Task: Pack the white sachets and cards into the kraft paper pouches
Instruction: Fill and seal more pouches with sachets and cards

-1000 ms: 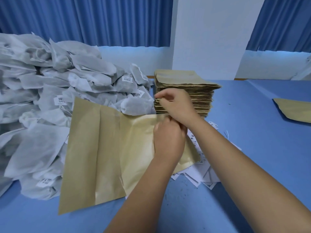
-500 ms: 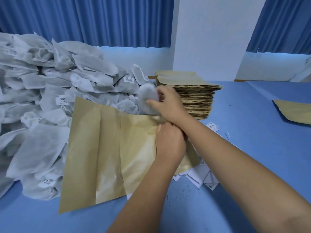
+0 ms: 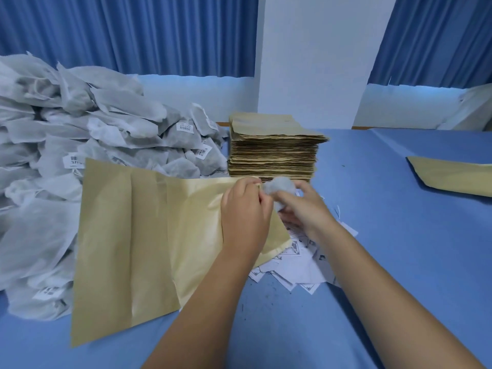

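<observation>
A large kraft paper pouch point(image 3: 138, 235) lies flat on the blue table, its mouth at the right. My left hand point(image 3: 243, 211) rests on it and pinches the top edge of the mouth. My right hand point(image 3: 303, 206) grips a white sachet point(image 3: 279, 189) just right of the mouth. A heap of white sachets point(image 3: 80, 145) fills the left side. White printed cards point(image 3: 298, 265) lie scattered under my right forearm. A tall stack of kraft pouches point(image 3: 274, 147) stands behind my hands.
Another kraft pouch point(image 3: 452, 177) lies flat at the right edge of the blue table point(image 3: 399, 262). A white pillar point(image 3: 314, 57) and blue curtains point(image 3: 127, 33) stand behind the table.
My right hand took a sachet from the heap and carried it right and down to the pouch mouth. My left hand stayed at the mouth.
</observation>
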`<move>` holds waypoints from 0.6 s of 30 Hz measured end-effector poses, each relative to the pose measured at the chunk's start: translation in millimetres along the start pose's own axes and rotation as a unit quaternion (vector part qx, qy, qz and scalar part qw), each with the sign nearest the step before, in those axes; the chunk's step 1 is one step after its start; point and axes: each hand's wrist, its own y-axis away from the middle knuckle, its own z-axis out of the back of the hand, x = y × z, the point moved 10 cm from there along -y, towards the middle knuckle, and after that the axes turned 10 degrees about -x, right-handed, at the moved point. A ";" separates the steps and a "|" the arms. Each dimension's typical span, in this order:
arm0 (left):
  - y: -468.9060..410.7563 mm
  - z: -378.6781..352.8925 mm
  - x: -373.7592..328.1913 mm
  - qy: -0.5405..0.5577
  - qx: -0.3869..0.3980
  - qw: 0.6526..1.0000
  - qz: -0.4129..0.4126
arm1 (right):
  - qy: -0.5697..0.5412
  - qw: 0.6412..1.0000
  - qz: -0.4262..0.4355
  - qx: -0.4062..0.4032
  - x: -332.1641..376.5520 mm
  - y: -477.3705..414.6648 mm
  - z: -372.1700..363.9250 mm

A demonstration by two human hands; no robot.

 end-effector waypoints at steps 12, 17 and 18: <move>2.5 7.5 -13.9 0.030 -0.011 0.999 -0.025 | 0.222 0.947 0.201 0.114 30.0 13.1 -47.8; 1.1 13.5 -19.9 0.067 -0.028 0.996 -0.043 | 0.176 0.956 0.118 0.204 9.1 21.8 -72.7; 0.5 14.4 -16.9 0.067 -0.029 0.997 -0.037 | 0.159 0.960 0.102 0.207 7.4 21.4 -79.1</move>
